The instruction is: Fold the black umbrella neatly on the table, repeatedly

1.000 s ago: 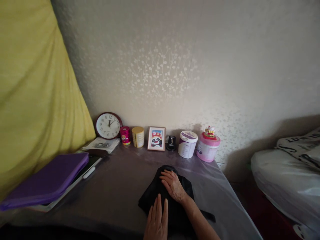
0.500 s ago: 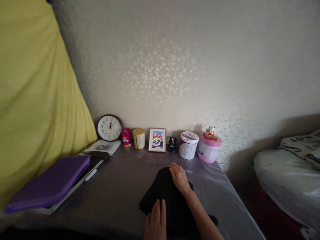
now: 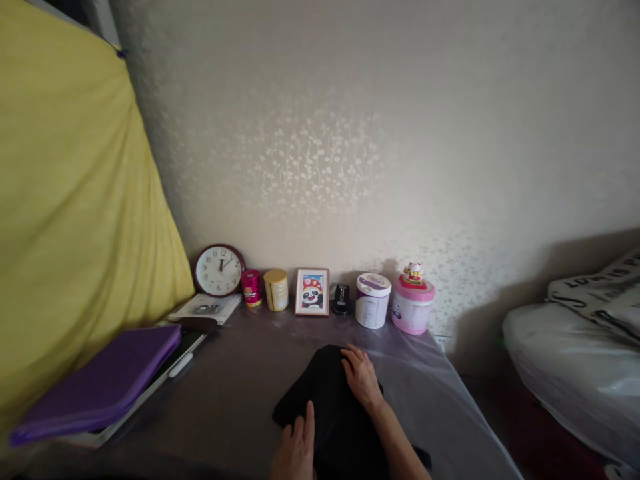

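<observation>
A black cloth (image 3: 330, 413), with the look of a garment, lies spread on the table in front of me; its lower part runs out of view. My right hand (image 3: 362, 379) rests nearly flat on its upper right part, fingers stretched out toward the far edge. Lower down, my left hand (image 3: 296, 445) is over the cloth's left side, its index finger extended and the other fingers slightly bent. Neither hand appears to hold anything. The left wrist is cut off by the bottom of the view.
Along the wall stand a clock (image 3: 220, 270), a pink can (image 3: 252, 289), a yellow-lidded can (image 3: 277, 291), a picture frame (image 3: 312, 292), a black device (image 3: 342, 299), a white tub (image 3: 373, 303) and a pink tub (image 3: 413, 307) bearing a cat figurine (image 3: 413, 272). A purple case (image 3: 100, 383) lies left.
My left hand has shifted slightly left over the cloth, and its index finger now stands apart from the others. My right hand stays on the cloth. The camera has tilted up a little.
</observation>
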Tool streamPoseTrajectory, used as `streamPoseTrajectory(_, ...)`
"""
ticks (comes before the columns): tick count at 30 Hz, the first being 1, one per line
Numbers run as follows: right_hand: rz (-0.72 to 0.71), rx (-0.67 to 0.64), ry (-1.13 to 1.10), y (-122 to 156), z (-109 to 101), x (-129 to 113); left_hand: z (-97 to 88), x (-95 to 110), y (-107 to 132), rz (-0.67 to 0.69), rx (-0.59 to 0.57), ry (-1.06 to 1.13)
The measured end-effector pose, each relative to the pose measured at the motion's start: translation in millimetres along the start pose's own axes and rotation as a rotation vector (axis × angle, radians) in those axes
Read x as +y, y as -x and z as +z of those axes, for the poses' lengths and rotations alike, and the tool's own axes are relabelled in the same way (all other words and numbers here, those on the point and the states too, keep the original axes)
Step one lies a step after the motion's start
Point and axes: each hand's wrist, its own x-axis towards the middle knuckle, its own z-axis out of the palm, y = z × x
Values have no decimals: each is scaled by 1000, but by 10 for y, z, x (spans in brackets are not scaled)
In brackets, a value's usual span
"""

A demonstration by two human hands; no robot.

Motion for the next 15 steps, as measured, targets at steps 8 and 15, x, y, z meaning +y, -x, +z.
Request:
streamPoseTrajectory(8,183,120,-278,380,-246,394,-253,-107,-27,4,-174,190)
streamPoseTrajectory(15,426,161,-662,480,-495,721,-609,-223,-100,-2,-89,548)
